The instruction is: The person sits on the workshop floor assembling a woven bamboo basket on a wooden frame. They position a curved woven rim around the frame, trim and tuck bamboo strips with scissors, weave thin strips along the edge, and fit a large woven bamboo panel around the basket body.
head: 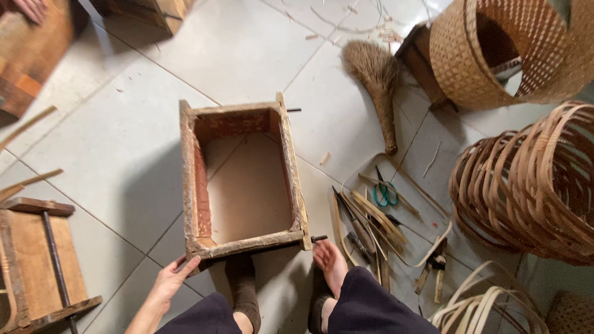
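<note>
Left hand (168,283) sits at the near left corner of the open wooden box frame (242,176) on the tiled floor (124,142), fingers spread and touching the wood. Right hand (331,263) is at the near right corner, fingers together by a small metal pin (319,238). Further right lies a tray (427,232) with green-handled scissors (387,193), then a straw broom (377,86) and woven baskets (526,185).

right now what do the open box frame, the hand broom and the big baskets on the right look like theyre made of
Box frame: rough, worn wood, seemingly unfinished, with chipped edges; the left hand touches its near corner.
Hand broom: dry brown plant fibre, bundled into a stalk handle.
Coiled basket frames: bent strips, probably bamboo or rattan, glossy tan.
Woven basket: fine tan plaited strips, likely the same.
</note>
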The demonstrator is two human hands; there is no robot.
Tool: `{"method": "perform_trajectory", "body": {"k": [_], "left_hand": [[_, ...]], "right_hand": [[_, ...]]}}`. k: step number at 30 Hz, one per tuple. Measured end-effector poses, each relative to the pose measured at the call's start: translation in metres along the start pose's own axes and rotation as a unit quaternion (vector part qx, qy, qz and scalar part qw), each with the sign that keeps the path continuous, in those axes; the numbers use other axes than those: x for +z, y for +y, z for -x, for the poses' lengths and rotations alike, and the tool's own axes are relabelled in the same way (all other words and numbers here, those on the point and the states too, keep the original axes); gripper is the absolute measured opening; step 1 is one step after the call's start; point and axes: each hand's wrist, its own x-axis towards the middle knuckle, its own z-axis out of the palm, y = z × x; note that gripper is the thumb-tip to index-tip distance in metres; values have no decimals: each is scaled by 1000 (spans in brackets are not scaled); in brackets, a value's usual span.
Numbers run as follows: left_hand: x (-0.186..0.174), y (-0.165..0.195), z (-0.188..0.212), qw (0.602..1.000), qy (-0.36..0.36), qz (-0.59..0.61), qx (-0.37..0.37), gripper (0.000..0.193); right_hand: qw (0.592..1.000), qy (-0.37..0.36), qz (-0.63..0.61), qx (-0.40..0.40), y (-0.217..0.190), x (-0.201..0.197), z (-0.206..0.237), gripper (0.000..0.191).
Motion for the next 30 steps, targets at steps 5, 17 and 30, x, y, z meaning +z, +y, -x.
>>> {"method": "perform_trajectory", "body": {"k": [5,17,30], "left_hand": [[-3,-22,-10,999,4,-31,14,91],[-1,-30,-29,986,-45,-51,-153,86],[15,-40,-39,968,-18,-211,138,50]], "right_hand": [[998,-30,2,-50,11,-13,-1,58],[997,-3,1,-81,34,-34,-11,52],[993,49,44,-103,39,-30,-9,52]]}}
